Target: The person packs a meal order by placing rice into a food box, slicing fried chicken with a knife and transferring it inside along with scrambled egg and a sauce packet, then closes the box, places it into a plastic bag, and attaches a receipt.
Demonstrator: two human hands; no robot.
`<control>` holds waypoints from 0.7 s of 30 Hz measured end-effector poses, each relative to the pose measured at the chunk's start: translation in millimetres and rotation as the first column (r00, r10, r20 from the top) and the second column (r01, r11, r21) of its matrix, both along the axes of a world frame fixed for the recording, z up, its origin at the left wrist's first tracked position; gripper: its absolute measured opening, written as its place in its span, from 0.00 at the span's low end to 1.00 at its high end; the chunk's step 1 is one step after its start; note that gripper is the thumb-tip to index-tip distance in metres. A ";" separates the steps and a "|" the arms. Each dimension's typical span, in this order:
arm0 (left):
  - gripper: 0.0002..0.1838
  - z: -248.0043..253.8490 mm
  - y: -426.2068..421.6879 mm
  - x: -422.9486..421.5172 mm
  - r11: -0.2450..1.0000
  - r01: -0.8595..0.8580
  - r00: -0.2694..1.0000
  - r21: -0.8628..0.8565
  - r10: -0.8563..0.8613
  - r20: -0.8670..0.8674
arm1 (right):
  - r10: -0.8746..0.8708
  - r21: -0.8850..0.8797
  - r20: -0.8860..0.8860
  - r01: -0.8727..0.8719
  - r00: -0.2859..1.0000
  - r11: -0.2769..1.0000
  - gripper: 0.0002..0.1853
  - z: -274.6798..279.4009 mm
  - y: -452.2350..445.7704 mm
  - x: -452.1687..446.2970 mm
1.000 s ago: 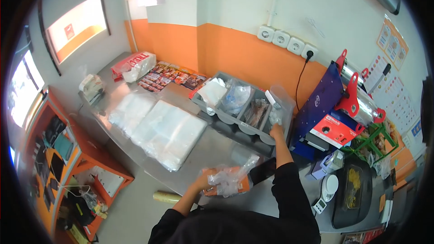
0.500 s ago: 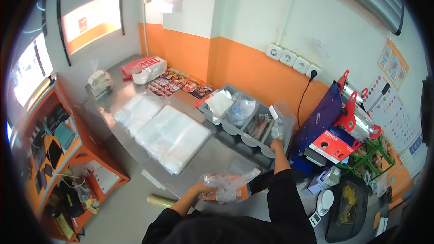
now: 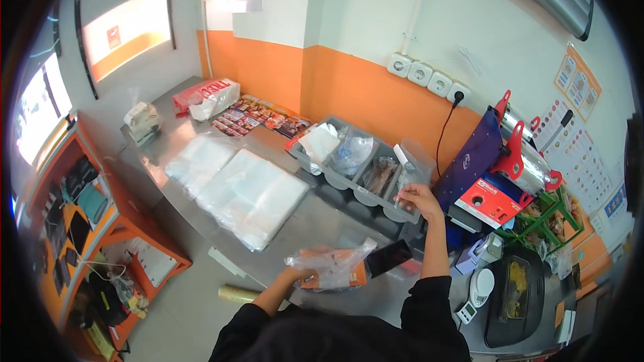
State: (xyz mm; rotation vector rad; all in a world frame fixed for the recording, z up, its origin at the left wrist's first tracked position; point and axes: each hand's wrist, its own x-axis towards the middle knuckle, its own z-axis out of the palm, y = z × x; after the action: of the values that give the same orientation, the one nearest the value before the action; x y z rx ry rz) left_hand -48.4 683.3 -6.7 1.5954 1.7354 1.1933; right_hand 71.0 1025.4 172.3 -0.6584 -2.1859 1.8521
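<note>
My left hand [image 3: 300, 275] grips the left end of a clear plastic bag [image 3: 342, 269] with an orange box [image 3: 333, 259] in or under it, at the table's front edge. Above the right end of a grey compartment tray [image 3: 342, 182], my right hand [image 3: 417, 200] is closed in a pinch on something I cannot make out. Clear plastic packets, dark wrapped items and white paper [image 3: 319, 141] lie in the tray's compartments. A black phone [image 3: 389, 259] rests just right of the bag.
Stacks of clear plastic bags [image 3: 251, 198] cover the table's left part. A blue and red machine [image 3: 473, 161] stands right of the tray, near a white scale [image 3: 481, 285], a black tray [image 3: 530, 288] and a green crate [image 3: 547, 221]. An orange shelf [image 3: 114, 228] is at left.
My right hand has come up out of the tray's right compartment and now shows above its edge. My left hand stays on the bag. The camera view has shifted slightly.
</note>
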 end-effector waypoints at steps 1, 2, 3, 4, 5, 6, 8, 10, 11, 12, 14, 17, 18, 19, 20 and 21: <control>0.17 1.0 -0.7 0.7 1.000 -0.002 1.000 -0.005 0.002 -0.005 | 0.063 -0.037 -0.068 -0.066 0.996 0.997 0.06 1.8 -5.0 2.3; 0.17 2.2 -1.3 1.0 1.000 0.001 1.000 -0.007 -0.001 -0.005 | 0.056 -0.042 -0.066 -0.059 0.996 0.997 0.06 2.9 -8.8 3.8; 0.17 3.5 -2.4 1.9 1.000 -0.002 1.000 -0.009 0.001 -0.008 | 0.068 -0.046 -0.096 -0.072 0.993 0.996 0.06 4.9 -12.9 4.6; 0.17 3.3 -4.6 2.7 1.000 -0.005 1.000 -0.011 0.005 -0.007 | 0.080 -0.049 -0.127 -0.087 0.989 0.995 0.06 5.6 -14.4 5.2; 0.17 3.4 -5.7 2.7 1.000 -0.006 1.000 -0.014 0.006 -0.009 | 0.076 -0.053 -0.127 -0.083 0.989 0.995 0.06 -1.9 -5.8 3.1; 0.17 3.2 -7.6 3.7 1.000 -0.007 1.000 -0.017 0.007 -0.010 | -0.039 0.030 -0.122 0.043 0.992 0.999 0.06 -9.8 3.8 -1.8; 0.17 2.1 -10.8 4.6 1.000 -0.009 1.000 -0.022 0.009 -0.014 | -0.158 0.111 -0.125 0.172 0.980 0.979 0.06 -29.3 19.1 -5.6; 0.17 0.3 -12.8 4.4 1.000 -0.009 1.000 -0.025 0.009 -0.028 | -0.389 0.310 -0.037 0.380 0.921 0.872 0.06 -35.7 26.2 -10.5; 0.17 -0.9 -13.7 4.3 1.000 -0.007 0.999 -0.026 0.006 -0.033 | -0.385 0.313 -0.040 0.377 0.922 0.872 0.06 -34.9 26.6 -11.4; 0.17 -2.6 -15.4 4.4 1.000 -0.003 0.999 -0.023 0.002 -0.037 | -0.419 0.328 -0.047 0.410 0.907 0.851 0.06 -35.9 25.4 -11.0; 0.17 -5.6 -17.5 5.5 1.000 0.006 0.999 -0.022 -0.007 -0.049 | -0.448 0.342 -0.049 0.437 0.892 0.832 0.06 -40.6 25.3 -10.4; 0.17 -5.2 -18.5 4.6 1.000 0.017 0.997 -0.023 -0.019 -0.073 | -0.342 0.058 -0.069 0.346 0.937 0.936 0.06 -41.2 20.3 -5.3; 0.17 -4.2 -17.1 3.4 0.999 0.022 0.996 -0.024 -0.024 -0.087 | -0.296 -0.053 -0.095 0.292 0.951 0.955 0.05 -42.5 15.3 -2.5; 0.17 -2.0 -16.2 2.7 0.999 0.023 0.994 -0.023 -0.025 -0.105 | -0.252 -0.163 -0.126 0.230 0.960 0.959 0.05 -40.9 5.8 -0.9; 0.17 1.3 -14.8 2.0 1.000 0.022 0.991 -0.021 -0.024 -0.131 | -0.248 -0.168 -0.117 0.227 0.962 0.959 0.05 -42.6 -3.4 0.6; 0.17 4.5 -12.8 1.6 1.000 0.019 0.986 -0.017 -0.021 -0.166 | -0.192 -0.069 -0.111 0.185 0.975 0.980 0.06 -46.4 -15.0 3.2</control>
State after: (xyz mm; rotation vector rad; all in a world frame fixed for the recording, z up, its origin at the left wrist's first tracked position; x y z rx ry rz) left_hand -46.8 670.5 -2.2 1.7425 1.8211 1.0608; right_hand 74.2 1010.4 125.9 -0.7217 -1.9318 1.8139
